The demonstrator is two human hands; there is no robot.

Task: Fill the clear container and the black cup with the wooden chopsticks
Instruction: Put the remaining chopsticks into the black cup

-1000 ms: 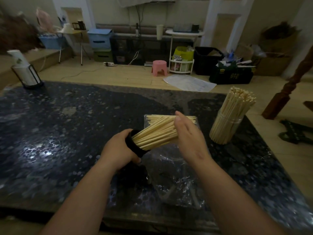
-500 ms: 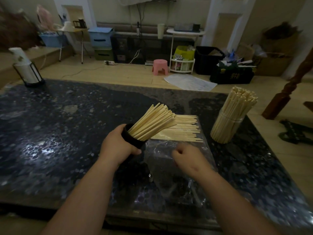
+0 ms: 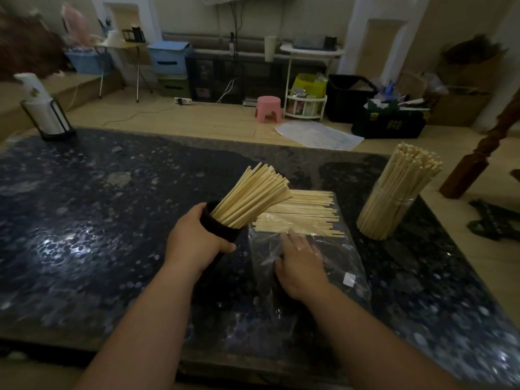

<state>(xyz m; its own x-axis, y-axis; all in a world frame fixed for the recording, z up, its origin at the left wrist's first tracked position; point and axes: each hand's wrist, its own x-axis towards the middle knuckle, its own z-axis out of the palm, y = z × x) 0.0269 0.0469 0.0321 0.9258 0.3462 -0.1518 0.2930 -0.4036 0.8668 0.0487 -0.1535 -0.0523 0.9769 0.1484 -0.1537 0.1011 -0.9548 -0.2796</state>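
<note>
I'm watching L hand (image 3: 197, 244) wrapping fingers round black cup (image 3: 221, 230), holding it tipped right, chopsticks (image 3: 253, 194) fanning out. R hand (image 3: 302, 264), just right of cup, is resting fingers straight on plastic bag (image 3: 337, 266). Clear container (image 3: 387, 218) is standing further right.

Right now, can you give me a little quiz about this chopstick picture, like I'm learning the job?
1. True or false: the left hand holds the black cup tilted, with chopsticks sticking out of it.
2. Where is the right hand? A. Round the cup. B. At the plastic bag, close to the loose chopsticks. C. Up in the air with a bundle.
3. Fill in: the clear container stands on the table, to the person's ___ of the bag.

Key: 1 true. 2 B. 3 right.
</note>
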